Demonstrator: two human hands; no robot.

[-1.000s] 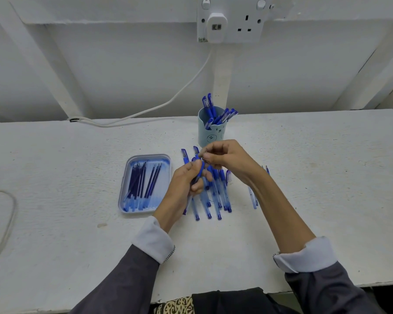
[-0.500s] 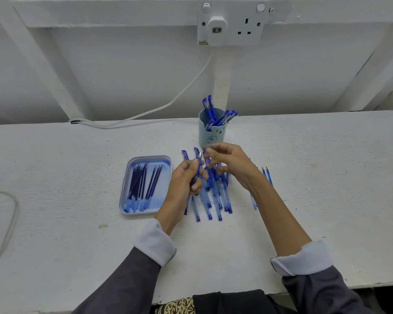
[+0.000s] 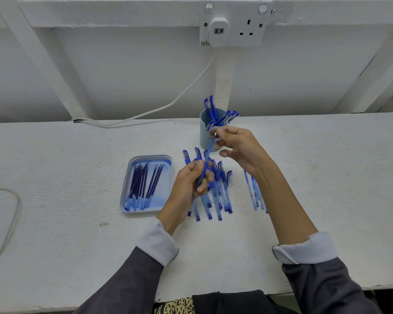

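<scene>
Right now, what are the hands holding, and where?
The left hand grips a pen round its middle. The right hand pinches the top end of the refill sticking out of it.

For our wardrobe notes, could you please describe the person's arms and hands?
The left sleeve and right sleeve are dark grey, each ending in a pale turned-back cuff; the left cuff has a patterned edge trim. The left hand and right hand are bare: no gloves or rings show.
</scene>
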